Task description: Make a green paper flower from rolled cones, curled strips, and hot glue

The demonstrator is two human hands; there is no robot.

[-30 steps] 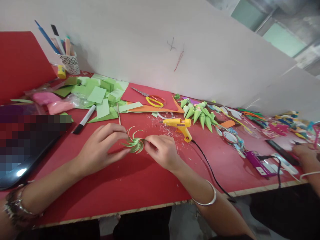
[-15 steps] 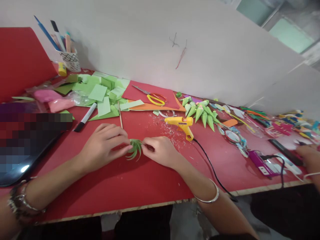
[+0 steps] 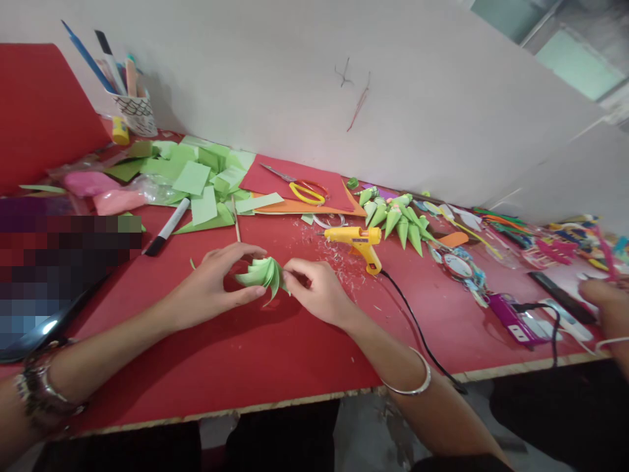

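Note:
A piece of green paper cut into curled strips (image 3: 265,274) fans out between my two hands, above the red table (image 3: 275,367). My right hand (image 3: 314,288) pinches its right end between thumb and fingertips. My left hand (image 3: 211,288) curves around its left side, thumb and fingers apart, the thumb tip at the near edge of the strips. Whether the left thumb presses on the paper I cannot tell. Just behind my hands lies a thin stick (image 3: 236,219). A yellow glue gun (image 3: 356,241) lies beyond my right hand.
Green paper pieces (image 3: 191,178), scissors (image 3: 304,190) on red sheets, and a marker (image 3: 168,226) lie behind. Green paper cones (image 3: 396,219) are clustered right of them. The glue gun's black cord (image 3: 413,318) crosses the table. Another person's hand (image 3: 604,295) is at far right.
The curled green paper has turned and now shows broader, paler strips. My left hand's fingers have spread wider around it. My right hand keeps its pinch, and the view has shifted slightly.

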